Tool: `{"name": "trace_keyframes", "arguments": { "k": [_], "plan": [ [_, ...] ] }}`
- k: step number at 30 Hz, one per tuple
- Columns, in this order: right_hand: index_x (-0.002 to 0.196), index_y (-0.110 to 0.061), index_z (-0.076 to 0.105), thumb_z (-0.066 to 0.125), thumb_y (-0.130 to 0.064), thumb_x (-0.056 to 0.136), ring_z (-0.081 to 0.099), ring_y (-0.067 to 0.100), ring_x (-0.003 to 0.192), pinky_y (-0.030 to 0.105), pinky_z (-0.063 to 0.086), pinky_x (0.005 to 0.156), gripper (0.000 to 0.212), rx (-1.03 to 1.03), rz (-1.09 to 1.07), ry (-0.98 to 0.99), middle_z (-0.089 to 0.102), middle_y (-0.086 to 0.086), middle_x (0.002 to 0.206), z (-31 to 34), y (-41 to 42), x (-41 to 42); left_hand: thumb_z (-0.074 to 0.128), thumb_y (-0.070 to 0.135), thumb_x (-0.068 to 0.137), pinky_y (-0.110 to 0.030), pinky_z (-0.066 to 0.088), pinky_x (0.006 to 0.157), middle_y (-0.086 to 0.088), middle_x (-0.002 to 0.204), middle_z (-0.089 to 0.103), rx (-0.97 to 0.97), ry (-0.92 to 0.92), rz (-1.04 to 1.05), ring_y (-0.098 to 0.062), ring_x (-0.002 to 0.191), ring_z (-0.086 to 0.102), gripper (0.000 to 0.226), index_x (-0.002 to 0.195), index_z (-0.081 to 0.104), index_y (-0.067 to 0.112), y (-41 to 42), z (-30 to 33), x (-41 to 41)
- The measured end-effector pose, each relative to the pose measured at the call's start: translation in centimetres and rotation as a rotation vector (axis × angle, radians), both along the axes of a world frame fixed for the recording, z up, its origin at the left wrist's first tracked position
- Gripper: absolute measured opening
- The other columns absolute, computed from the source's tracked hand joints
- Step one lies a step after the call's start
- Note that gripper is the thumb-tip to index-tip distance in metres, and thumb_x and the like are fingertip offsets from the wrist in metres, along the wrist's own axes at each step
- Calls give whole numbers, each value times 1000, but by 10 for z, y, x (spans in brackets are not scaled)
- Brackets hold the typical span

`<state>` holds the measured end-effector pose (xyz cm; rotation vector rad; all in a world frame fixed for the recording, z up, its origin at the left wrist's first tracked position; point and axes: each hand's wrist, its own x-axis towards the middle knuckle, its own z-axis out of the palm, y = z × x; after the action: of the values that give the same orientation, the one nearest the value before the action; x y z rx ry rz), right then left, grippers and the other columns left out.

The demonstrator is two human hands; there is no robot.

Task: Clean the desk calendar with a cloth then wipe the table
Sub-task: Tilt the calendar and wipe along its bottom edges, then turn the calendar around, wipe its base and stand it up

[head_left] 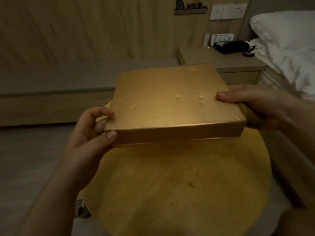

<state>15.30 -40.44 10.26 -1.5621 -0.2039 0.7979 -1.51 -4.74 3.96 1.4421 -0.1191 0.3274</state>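
Note:
I hold a golden-brown desk calendar (170, 99) with a spiral binding along its far edge, lifted above a round yellow wooden table (179, 184). My left hand (92, 133) grips its near left corner, thumb on the front edge and fingers curled on the side. My right hand (252, 103) grips the right edge, thumb on top. A brownish cloth (252, 118) is bunched under my right palm, against the calendar's right corner. The calendar's top face shows a few small dents.
A bedside cabinet (221, 60) stands behind with a black telephone (233, 46) and a small card. A bed with white pillows (286, 40) fills the right side. A wood-panelled wall with a WIFI sign (190, 5) and a low bench are at the back.

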Motion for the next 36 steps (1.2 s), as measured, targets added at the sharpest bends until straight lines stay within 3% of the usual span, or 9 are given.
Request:
{"name": "trace_keyframes", "arguments": {
  "k": [3, 6, 10, 13, 17, 22, 26, 34, 36],
  "plan": [
    [118, -19, 78, 100, -42, 58, 80, 29, 97, 34, 66, 68, 68, -33, 16, -140, 81, 10, 112, -10, -6, -27, 77, 44, 70, -32, 62, 63, 16, 93, 77, -10, 123, 131, -16, 81, 77, 62, 129, 56, 49, -2, 0, -4],
    [105, -41, 82, 88, -48, 63, 81, 19, 87, 29, 65, 63, 43, -163, -20, -363, 82, -7, 105, -13, -6, -55, 74, 58, 74, -28, 57, 50, 16, 88, 76, 87, 192, 265, -15, 70, 75, 65, 133, 55, 40, -17, -2, 0],
    [98, -51, 81, 77, -57, 66, 80, 15, 79, 32, 68, 61, 33, -214, -3, -485, 82, -13, 95, -19, 1, -83, 67, 38, 99, -15, 49, 52, 22, 79, 72, 74, 127, 428, 5, 67, 65, 19, 111, 65, 24, -34, -7, 14],
    [99, -48, 80, 74, -65, 64, 77, 12, 72, 32, 66, 58, 39, -289, -58, -583, 80, -11, 89, -17, -6, -95, 66, 34, 101, -17, 49, 58, 22, 77, 70, 87, 94, 472, 7, 66, 63, 27, 117, 61, 12, -44, -3, 14],
    [89, -35, 71, 66, -70, 73, 68, 21, 48, 34, 59, 44, 39, -405, -215, -815, 71, 5, 65, 3, -22, -93, 64, 27, 103, -20, 55, 65, 20, 93, 76, 87, 48, 425, 4, 82, 70, 14, 116, 63, 23, -55, 7, 11],
    [131, -50, 58, 71, -74, 68, 68, 21, 50, 31, 58, 43, 69, -359, -266, -791, 72, 1, 69, 59, -23, -66, 63, 20, 102, -15, 54, 64, 17, 94, 76, 101, -35, 363, 4, 84, 70, 12, 108, 63, 30, -62, 13, 15],
    [90, -46, 76, 72, -67, 70, 59, 7, 44, 18, 48, 41, 30, -445, 31, -784, 69, -5, 61, 95, -13, -55, 68, 33, 91, -15, 54, 61, 16, 92, 77, 55, -49, 370, 3, 81, 70, 14, 103, 68, 39, -61, 18, 18],
    [94, -18, 80, 80, -55, 70, 54, 26, 44, 31, 50, 44, 44, -304, 35, -713, 59, 26, 66, 100, -4, -66, 76, 27, 94, -16, 57, 80, 18, 106, 74, 86, -142, 644, 4, 98, 70, 32, 118, 58, 37, -58, 28, 29],
    [92, -17, 80, 79, -54, 68, 55, 20, 40, 28, 50, 42, 45, -251, -12, -738, 59, 14, 57, 98, 5, -75, 75, 25, 96, -20, 55, 94, 13, 123, 65, 91, -141, 710, 2, 111, 65, 42, 131, 53, 33, -64, 27, 30]
  ]
}}
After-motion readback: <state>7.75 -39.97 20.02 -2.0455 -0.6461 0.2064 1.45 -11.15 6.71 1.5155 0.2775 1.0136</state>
